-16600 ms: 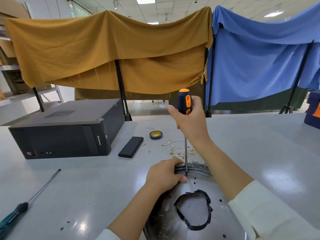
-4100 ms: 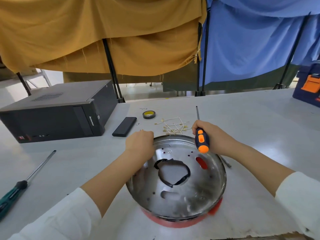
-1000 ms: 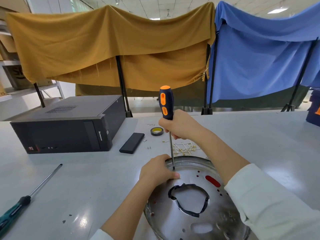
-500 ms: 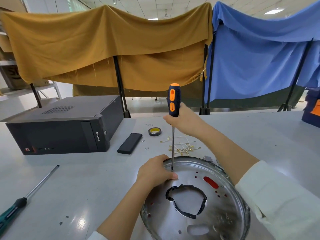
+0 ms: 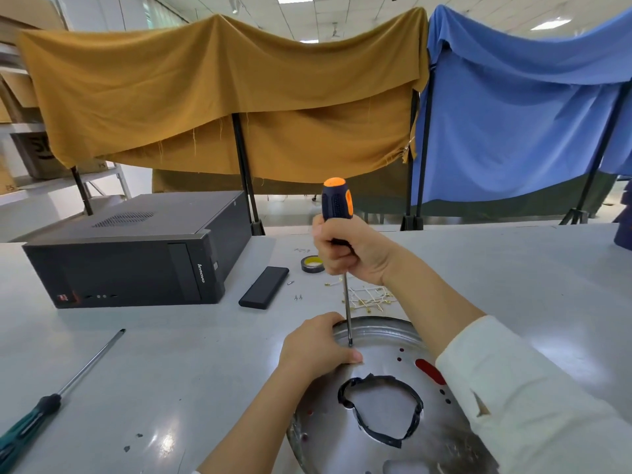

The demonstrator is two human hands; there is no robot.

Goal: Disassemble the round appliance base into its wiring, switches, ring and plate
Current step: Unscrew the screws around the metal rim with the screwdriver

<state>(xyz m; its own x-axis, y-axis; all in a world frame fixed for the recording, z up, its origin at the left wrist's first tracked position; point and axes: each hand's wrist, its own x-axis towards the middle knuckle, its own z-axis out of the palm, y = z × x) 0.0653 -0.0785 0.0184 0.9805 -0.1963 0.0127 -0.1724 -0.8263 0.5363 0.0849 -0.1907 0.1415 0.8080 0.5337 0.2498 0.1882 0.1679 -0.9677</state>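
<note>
Grey table (image 5: 513,268), carrying everything. Round appliance base (image 5: 383,436) at near edge, landmark for all below: shiny metal plate side up, laid flat so screw heads face upward. Central opening edged with ragged black tape (image 5: 379,410); red showing through slots right of centre.

Black desktop computer (image 5: 136,254) far left of base, well apart, out of working room. Flat black box (image 5: 264,287) behind-left of base. Green-handled screwdriver (image 5: 48,401) left of base, lying spare, well apart.

Left hand (image 5: 316,343) on base's far-left rim, fingers curled over edge, thumb flat on plate; likely bracing against turning. Right hand (image 5: 349,251) above base's far edge, clenched around handle of orange-and-blue screwdriver (image 5: 342,254); shaft upright, tip planted in plate just beside left thumb. Vertical hold probably for downward pressure on a screw; screw head itself too small to confirm.

Pale wiring bundle (image 5: 367,297) just behind base, apparently stripped out already. Tape roll (image 5: 312,264) further behind. Loose screws (image 5: 298,297) behind-left, near box.
</note>
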